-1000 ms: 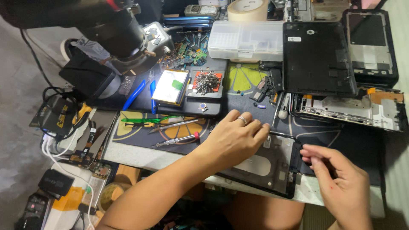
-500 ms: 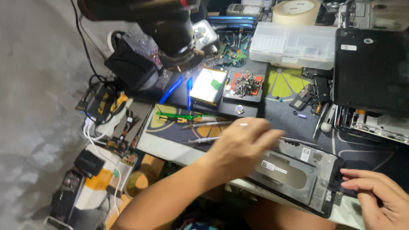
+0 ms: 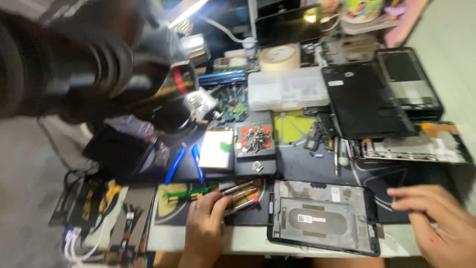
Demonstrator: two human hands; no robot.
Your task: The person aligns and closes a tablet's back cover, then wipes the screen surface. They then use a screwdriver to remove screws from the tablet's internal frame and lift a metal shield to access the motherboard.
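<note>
- Head view shows your left hand down among the row of slim tools at the front of the dark work mat, fingertips closing around one of the metal shafts. The picture is blurred, so you cannot tell whether it is truly pinched or only touched.
- Those tools lie touching side by side; dragging one out sideways could roll its neighbours off the front edge of the bench.
- Your right hand rests flat with fingers spread, just beside the right edge of the opened tablet, holding nothing. The tablet lies back side up between your hands, its near edge close to the bench edge, so a push from that hand could slide it off.
- Watch the thin cables running across the mat near your right fingers; a snag there could tug the stripped frame behind them.
- A small tray of loose screws sits behind the tools, well apart from your left hand, but lifting a long tool carelessly could knock it and scatter them.
- The microscope fills the upper left and blocks part of your sight.
</note>
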